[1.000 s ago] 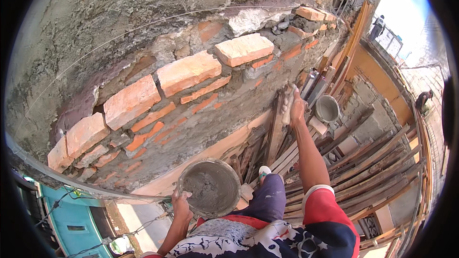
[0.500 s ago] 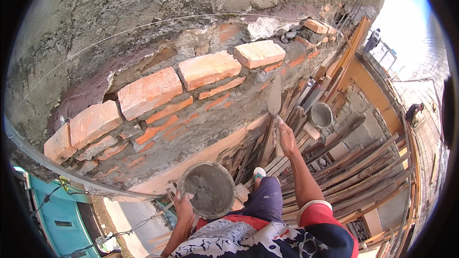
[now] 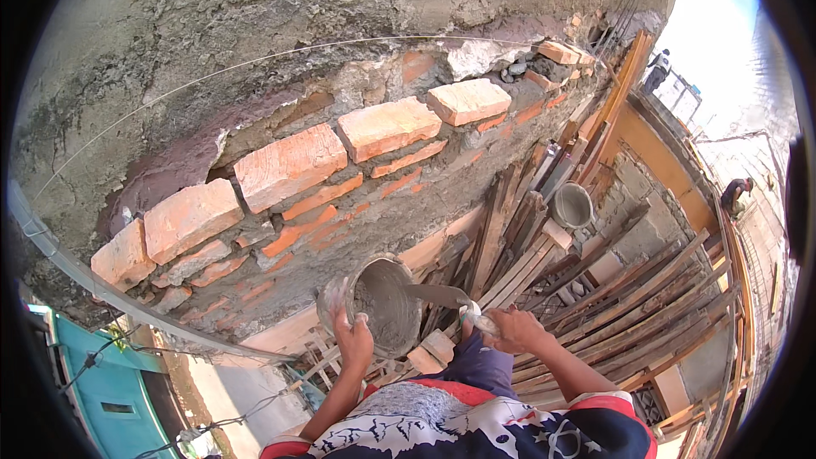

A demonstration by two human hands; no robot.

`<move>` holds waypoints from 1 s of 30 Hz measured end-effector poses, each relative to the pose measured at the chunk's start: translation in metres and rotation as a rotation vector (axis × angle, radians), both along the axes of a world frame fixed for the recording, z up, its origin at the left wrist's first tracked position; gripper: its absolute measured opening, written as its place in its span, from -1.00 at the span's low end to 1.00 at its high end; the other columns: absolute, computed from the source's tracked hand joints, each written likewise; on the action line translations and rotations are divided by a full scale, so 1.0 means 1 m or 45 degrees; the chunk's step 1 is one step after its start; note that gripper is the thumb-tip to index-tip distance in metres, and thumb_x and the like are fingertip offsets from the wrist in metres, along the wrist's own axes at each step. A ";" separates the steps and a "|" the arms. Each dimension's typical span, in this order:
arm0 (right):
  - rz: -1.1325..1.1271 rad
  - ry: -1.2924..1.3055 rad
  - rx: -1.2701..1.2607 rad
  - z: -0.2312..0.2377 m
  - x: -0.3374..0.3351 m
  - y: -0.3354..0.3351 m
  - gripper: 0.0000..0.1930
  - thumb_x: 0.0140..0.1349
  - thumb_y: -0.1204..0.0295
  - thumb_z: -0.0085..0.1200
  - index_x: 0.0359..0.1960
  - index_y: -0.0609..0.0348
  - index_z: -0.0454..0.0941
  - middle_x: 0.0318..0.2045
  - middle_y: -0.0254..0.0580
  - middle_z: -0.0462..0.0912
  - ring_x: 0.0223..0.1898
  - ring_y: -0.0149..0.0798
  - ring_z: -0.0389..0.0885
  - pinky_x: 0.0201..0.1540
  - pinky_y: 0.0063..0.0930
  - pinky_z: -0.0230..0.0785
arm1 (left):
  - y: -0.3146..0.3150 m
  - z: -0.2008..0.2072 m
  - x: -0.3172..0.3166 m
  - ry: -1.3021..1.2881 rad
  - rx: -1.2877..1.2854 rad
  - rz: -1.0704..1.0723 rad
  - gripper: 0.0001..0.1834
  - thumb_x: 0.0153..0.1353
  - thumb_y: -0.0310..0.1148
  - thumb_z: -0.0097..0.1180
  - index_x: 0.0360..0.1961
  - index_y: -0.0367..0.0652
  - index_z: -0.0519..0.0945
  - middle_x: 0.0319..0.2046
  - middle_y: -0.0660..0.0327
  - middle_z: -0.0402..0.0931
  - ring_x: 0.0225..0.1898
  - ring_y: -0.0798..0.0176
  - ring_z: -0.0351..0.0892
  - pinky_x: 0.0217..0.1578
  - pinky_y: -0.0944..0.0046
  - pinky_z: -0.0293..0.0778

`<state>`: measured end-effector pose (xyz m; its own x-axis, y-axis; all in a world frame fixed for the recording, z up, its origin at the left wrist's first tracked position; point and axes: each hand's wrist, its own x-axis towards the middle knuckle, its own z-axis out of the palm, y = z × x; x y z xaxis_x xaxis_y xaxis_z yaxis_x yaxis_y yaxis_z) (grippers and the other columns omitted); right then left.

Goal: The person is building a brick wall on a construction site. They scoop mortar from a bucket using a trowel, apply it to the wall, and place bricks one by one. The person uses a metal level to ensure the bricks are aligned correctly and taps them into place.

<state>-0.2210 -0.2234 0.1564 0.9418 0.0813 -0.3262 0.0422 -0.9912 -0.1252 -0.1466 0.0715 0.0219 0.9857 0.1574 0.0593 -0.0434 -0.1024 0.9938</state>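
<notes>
Head view: from here I see bricks (image 3: pixel 291 167) lined along wall (image 3: pixel 404 223), gaps between them apparently unfilled; left hand (image 3: pixel 353 342) clasps tilted bucket (image 3: pixel 344 274), mortar (image 3: pixel 384 306) inside; right hand (image 3: pixel 514 329) wraps handle of trowel (image 3: pixel 438 294), blade at bucket mouth

Trowel handle (image 3: pixel 482 321) partly hidden by right hand (image 3: pixel 515 331)

We note the left hand (image 3: pixel 353 342) gripping a tilted bucket (image 3: pixel 399 275) of mortar (image 3: pixel 367 299); the right hand (image 3: pixel 514 330) holds a trowel (image 3: pixel 439 295), blade at the bucket's mouth. Bricks (image 3: pixel 291 167) line the wall (image 3: pixel 425 214).
</notes>
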 end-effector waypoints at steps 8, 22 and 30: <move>0.332 -0.216 -0.279 -0.075 0.057 0.066 -0.50 0.34 0.26 0.09 0.23 0.28 0.42 0.06 0.25 0.57 -0.29 0.12 0.78 -0.35 -0.10 0.66 | -0.022 0.021 -0.012 -0.239 0.222 -0.255 -0.24 0.10 -0.53 0.02 0.44 -0.12 0.41 0.42 -0.03 0.32 0.55 -0.14 0.05 0.52 -0.29 -0.24; 0.141 0.037 0.264 -0.108 0.038 0.022 -0.51 0.40 0.11 0.09 0.22 0.16 0.51 -0.48 0.13 0.70 -0.36 0.23 0.73 -0.29 0.05 0.59 | -0.029 0.053 0.003 -0.549 0.348 -0.430 -0.31 0.02 -0.48 0.03 0.29 -0.14 0.56 0.39 0.21 0.45 0.54 -0.11 0.14 0.51 -0.40 -0.47; -0.351 0.974 1.491 -0.094 0.005 0.018 -0.67 0.56 0.12 -0.02 0.07 0.09 0.52 -0.63 -0.47 0.37 -0.66 -0.48 0.40 -0.62 -0.50 0.31 | -0.029 0.066 0.024 -0.519 0.327 -0.808 -0.31 0.03 -0.50 0.03 0.29 -0.21 0.54 0.37 0.13 0.47 0.56 -0.03 0.12 0.55 -0.25 -0.46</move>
